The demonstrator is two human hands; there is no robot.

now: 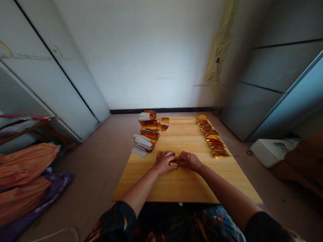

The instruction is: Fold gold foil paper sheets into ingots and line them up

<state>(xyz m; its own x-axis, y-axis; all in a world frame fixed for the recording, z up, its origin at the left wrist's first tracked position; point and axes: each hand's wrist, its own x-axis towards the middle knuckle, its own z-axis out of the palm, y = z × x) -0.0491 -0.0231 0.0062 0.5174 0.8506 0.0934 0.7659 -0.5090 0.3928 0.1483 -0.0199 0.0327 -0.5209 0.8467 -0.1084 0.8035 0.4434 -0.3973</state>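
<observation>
Your left hand (pixel 163 162) and right hand (pixel 189 160) pinch a folded gold-foil paper (pixel 173 163) between them, mid-width on the wooden table (pixel 181 188) and nearer your edge; it is light, thin and easily creased, so hold it by its folded edges.

The head-worn camera looks forward and down from the person's own viewpoint, over the left forearm (pixel 141 191) and right forearm (pixel 227 195). It sits close above the near edge of the wooden table (pixel 214 181), with the far wall (pixel 141 57) framed at the top.
</observation>
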